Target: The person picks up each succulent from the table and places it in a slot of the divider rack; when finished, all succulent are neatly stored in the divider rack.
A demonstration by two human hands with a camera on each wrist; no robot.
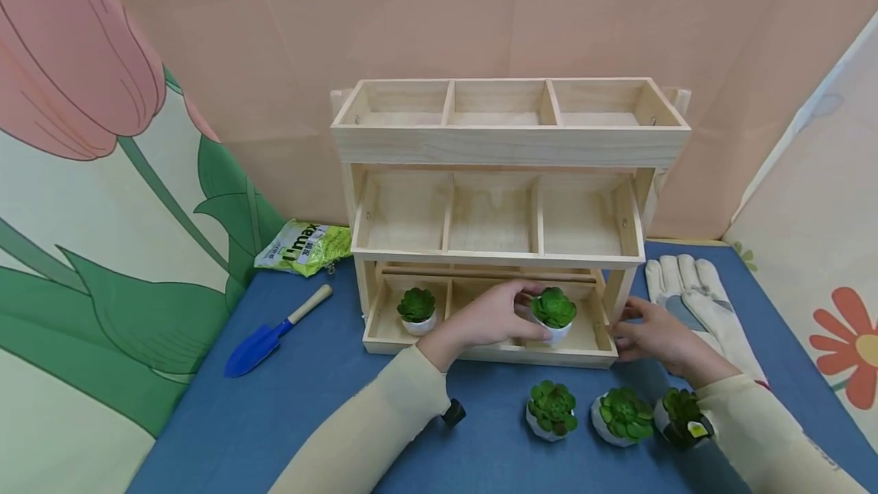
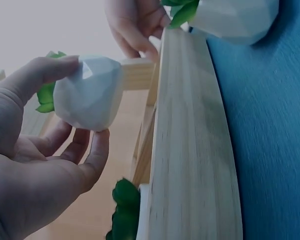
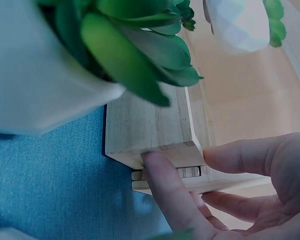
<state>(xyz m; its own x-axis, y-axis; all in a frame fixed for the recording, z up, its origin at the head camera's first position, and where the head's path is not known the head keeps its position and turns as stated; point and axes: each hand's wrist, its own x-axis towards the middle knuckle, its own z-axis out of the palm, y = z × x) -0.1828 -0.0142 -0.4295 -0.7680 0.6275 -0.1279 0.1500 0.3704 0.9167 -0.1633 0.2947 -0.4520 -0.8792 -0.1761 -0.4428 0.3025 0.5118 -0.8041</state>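
Observation:
My left hand (image 1: 504, 316) pinches the white faceted pot of a small green succulent (image 1: 554, 309) between thumb and fingertips. In the head view the pot hangs over the right compartment of the bottom box of a three-tier wooden shelf (image 1: 511, 146). My right hand (image 1: 655, 338) grips the right end of that bottom box, thumb at its top edge and index finger on the outer end face (image 3: 172, 156). Another potted succulent (image 1: 417, 306) stands in the bottom box's left compartment. Three more succulents (image 1: 552, 407) (image 1: 623, 416) (image 1: 680, 414) stand on the blue table in front, the last partly behind the right wrist.
A blue trowel (image 1: 255, 349) with a wooden handle lies left of the shelf. Behind it, a green and white packet (image 1: 302, 247) leans near the shelf's left side. White work gloves (image 1: 706, 303) lie on the right, beyond the right hand.

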